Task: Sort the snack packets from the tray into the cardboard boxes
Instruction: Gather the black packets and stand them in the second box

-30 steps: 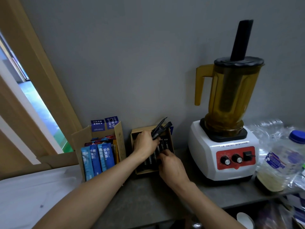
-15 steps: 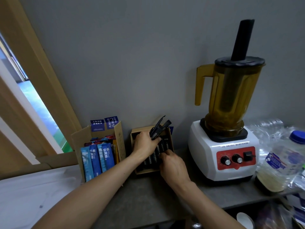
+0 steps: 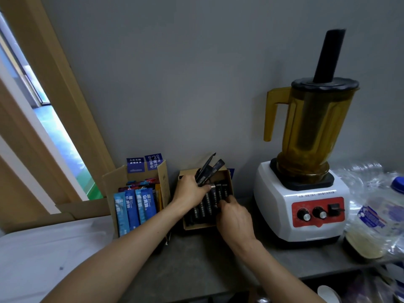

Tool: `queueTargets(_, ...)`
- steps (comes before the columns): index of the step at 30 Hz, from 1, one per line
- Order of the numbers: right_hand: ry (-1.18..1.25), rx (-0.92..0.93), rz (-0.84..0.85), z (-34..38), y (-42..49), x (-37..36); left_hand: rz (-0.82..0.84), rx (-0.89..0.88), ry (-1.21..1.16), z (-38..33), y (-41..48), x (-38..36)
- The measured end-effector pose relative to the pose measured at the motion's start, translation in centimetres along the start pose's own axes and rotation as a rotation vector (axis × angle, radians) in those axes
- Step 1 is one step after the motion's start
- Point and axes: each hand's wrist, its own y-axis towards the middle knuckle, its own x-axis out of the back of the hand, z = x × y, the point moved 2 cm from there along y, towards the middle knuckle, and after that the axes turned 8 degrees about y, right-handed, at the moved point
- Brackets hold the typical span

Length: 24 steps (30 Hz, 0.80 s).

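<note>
Fingers (image 3: 204, 188) of the left hand (image 3: 189, 192) curl round a small bundle of slim black snack packets (image 3: 208, 168). They grip it by its lower end, so that the upper ends fan out and lean toward the white-based blender with an amber jug (image 3: 306, 206). The bundle is held above the rear of a small open brown cardboard box (image 3: 197, 226). This box stands on the grey worktop (image 3: 196, 270) just left of the blender. Inside it, a row of further black packets (image 3: 206, 206) stands packed side by side. The right hand (image 3: 235, 218) lies over the blender-side front of this box, its bent fingers (image 3: 224, 202) touching the row. Whether they pinch a packet cannot be told. Farther left of the blender, just beside the small box, a taller open cardboard box (image 3: 109, 184) holds upright blue packets (image 3: 135, 208), with dark blue printed flaps at its rear. To the right of the blender, a clear plastic bottle with a blue cap (image 3: 376, 215) sits among crumpled clear plastic.
</note>
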Motion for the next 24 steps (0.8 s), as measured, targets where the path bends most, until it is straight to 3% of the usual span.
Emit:
queueTargets(2,0.207,-0.038,-0.115,-0.1,0.4,0.9,0.023,0.005,-0.038,0.0,-0.6,0.9)
queueTargets(6,1.052,-0.258,-0.257,0.9,1.9,2.7,0.294,-0.024,-0.117,0.0,-2.4,2.5)
queueTargets(8,1.246,-0.335,-0.271,1.7,2.9,3.6,0.356,-0.052,-0.097,-0.2,-3.0,3.1)
queueTargets(13,1.508,-0.411,-0.3,1.9,3.2,5.3,0.379,-0.006,-0.301,-0.9,-4.2,4.6)
queueTargets(16,1.612,-0.276,-0.387,1.6,2.5,6.1,0.388,0.144,-0.544,-0.6,-4.5,5.1)
queueTargets(20,1.548,-0.156,-0.39,0.8,1.5,5.7,0.368,0.276,-0.98,-1.3,-4.7,4.9)
queueTargets(24,1.464,-0.182,-0.312,-0.1,0.3,5.0,0.309,0.257,-0.984,-1.9,-4.4,4.9)
